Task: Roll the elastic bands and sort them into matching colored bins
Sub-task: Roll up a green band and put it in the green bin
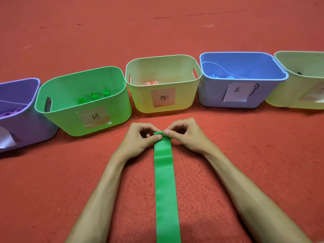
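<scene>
Head view: a green elastic band (166,190) lies flat on a red fuzzy carpet (157,32), its long axis running straight from the bottom edge of the frame up to the centre. Its far end is folded over, pointing at the gap between two bins. The left hand (140,137) and right hand (185,135) both pinch that folded end between thumb and curled fingers. Across the middle of the frame stand a purple bin (26,130), a green bin (70,123) holding green rolls (93,98), a pale yellow bin (184,100), a blue bin (210,95) and another pale yellow bin (284,97), each with a paper label.
</scene>
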`<state>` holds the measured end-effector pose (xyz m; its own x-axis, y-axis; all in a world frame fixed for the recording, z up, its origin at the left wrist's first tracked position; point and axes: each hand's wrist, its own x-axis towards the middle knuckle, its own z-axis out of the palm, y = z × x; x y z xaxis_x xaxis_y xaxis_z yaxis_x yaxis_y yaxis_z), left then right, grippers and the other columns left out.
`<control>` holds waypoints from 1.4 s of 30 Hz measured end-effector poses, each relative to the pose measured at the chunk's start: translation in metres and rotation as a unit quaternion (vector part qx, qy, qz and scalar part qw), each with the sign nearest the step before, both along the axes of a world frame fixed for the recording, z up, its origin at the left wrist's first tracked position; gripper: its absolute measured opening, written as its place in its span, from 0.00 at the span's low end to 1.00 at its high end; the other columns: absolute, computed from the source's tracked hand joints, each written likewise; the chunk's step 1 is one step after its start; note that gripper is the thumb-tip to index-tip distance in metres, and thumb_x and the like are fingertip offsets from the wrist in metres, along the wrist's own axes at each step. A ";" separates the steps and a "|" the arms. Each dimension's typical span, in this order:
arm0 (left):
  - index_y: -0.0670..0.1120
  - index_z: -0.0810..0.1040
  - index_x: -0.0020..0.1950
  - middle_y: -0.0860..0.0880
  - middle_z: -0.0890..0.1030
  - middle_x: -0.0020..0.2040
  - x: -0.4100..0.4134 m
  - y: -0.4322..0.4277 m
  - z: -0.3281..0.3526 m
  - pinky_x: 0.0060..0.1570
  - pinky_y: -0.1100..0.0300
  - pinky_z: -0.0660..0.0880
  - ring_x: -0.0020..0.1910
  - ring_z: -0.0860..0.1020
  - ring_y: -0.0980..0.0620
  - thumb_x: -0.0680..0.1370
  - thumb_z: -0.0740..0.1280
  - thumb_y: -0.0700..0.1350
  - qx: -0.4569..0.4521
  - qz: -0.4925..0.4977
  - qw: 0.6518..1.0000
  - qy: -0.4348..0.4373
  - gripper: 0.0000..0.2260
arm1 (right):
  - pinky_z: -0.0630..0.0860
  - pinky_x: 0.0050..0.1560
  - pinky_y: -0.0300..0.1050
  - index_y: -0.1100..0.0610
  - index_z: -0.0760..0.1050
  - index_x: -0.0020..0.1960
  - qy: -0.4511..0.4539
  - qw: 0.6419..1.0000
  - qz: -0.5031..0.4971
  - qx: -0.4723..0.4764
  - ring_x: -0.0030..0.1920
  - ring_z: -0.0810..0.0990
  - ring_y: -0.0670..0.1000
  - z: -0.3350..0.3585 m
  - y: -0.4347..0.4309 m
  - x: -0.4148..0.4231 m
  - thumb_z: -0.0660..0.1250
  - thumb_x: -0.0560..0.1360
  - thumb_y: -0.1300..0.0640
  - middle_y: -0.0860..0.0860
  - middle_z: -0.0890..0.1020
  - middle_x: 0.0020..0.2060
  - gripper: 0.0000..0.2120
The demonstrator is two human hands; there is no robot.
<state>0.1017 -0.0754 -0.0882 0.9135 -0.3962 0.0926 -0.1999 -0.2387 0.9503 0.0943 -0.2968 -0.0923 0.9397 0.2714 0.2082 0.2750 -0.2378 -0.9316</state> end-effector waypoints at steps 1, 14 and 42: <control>0.41 0.86 0.47 0.59 0.81 0.34 0.000 0.000 0.000 0.36 0.67 0.68 0.33 0.72 0.64 0.75 0.76 0.35 0.003 0.004 1.000 -0.003 0.03 | 0.79 0.45 0.49 0.58 0.88 0.47 -0.002 1.000 0.000 -0.005 0.41 0.82 0.44 0.000 0.000 0.000 0.76 0.76 0.60 0.50 0.88 0.40 0.02; 0.42 0.86 0.48 0.48 0.86 0.42 -0.002 0.002 0.007 0.40 0.65 0.74 0.41 0.79 0.57 0.79 0.72 0.43 -0.028 -0.015 0.998 0.058 0.05 | 0.75 0.41 0.40 0.61 0.87 0.48 -0.022 0.997 -0.035 0.073 0.38 0.80 0.45 0.000 0.003 0.000 0.79 0.71 0.68 0.47 0.86 0.36 0.08; 0.38 0.85 0.54 0.42 0.87 0.46 -0.007 -0.005 0.008 0.40 0.61 0.77 0.43 0.83 0.53 0.75 0.77 0.36 -0.088 0.039 0.993 0.067 0.09 | 0.80 0.45 0.41 0.69 0.85 0.50 0.028 0.992 -0.007 0.121 0.42 0.84 0.48 -0.003 0.000 0.001 0.74 0.76 0.67 0.57 0.88 0.43 0.05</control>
